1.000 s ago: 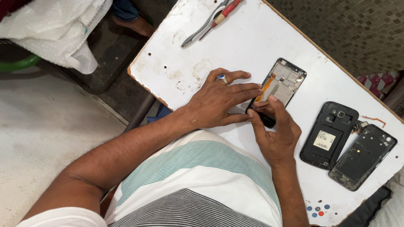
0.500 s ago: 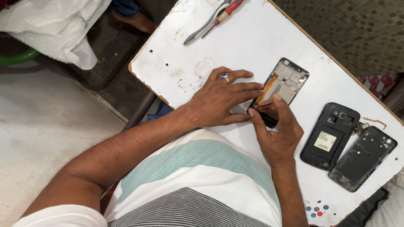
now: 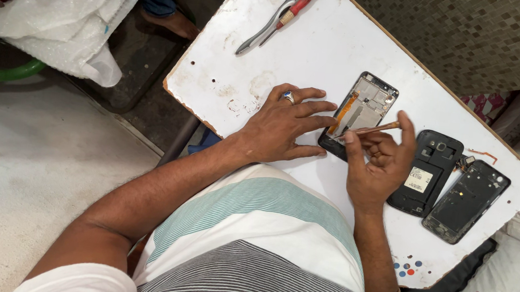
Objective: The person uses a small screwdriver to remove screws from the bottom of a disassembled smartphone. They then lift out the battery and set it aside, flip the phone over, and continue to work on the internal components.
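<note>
left hand – flat, fingers spread, pinning phone frame | right hand – pinching thin tool over frame | table

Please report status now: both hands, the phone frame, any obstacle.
Left hand pressing phone frame flat. Right hand holds thin tool over it. Nothing blocking.

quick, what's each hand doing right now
left hand: open, flat, fingers pressing the phone frame.
right hand: closed on a thin tool.
</note>
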